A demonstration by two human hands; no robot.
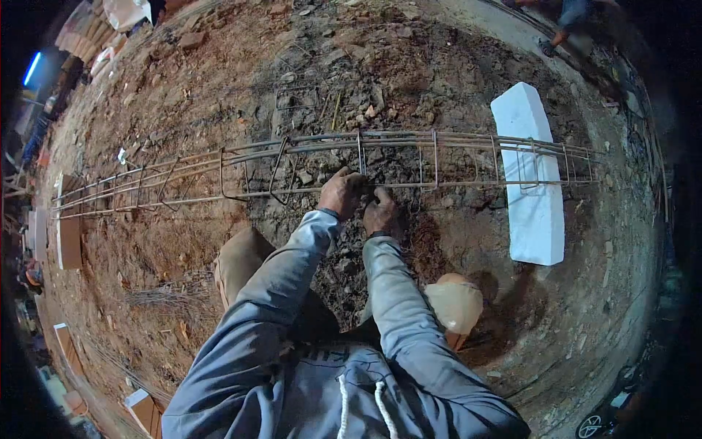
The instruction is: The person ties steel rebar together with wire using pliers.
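Observation:
A long rebar cage (436,162) of thin rods and square stirrups stretches across the view in front of me. My left hand (341,193) is closed around its near rod, beside an upright stirrup (361,155). Just below and to the right, my right hand (381,213) is pinched at the same joint, fingertips against the near rod. Whatever lies between those fingertips is too small and dark to make out. The cage's right end rests on a long white block (537,227), and its left end on a brown block (69,245).
Rough, stony soil surrounds the cage. A bundle of thin wires (168,294) lies at the left. Further blocks (143,411) sit at the lower left. Another person's leg (572,20) shows at the upper right. My knees are bent on either side of my arms.

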